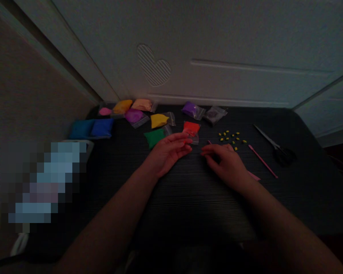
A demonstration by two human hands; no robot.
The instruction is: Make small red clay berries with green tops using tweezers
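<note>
My left hand (171, 150) rests on the dark ribbed mat (188, 198), palm turned up and inward, fingers loosely curled just below a red clay bag (191, 127). I cannot see anything in it. My right hand (225, 163) lies knuckles up, its fingertips pinched together near the left hand's fingertips. A thin pink stick tip (209, 142) shows just above its fingers and a pink strip (254, 176) pokes out under its wrist side. What the pinch holds is too small to make out.
Clay in small clear bags lies at the back: green (154, 137), yellow (159, 120), magenta (134, 115), orange (122, 106), peach (141, 104), purple (191, 109), blue (102, 127). Several tiny yellow bits (230, 137), a pink tool (263, 161) and scissors (276, 146) lie right. A white panel (217, 57) stands behind.
</note>
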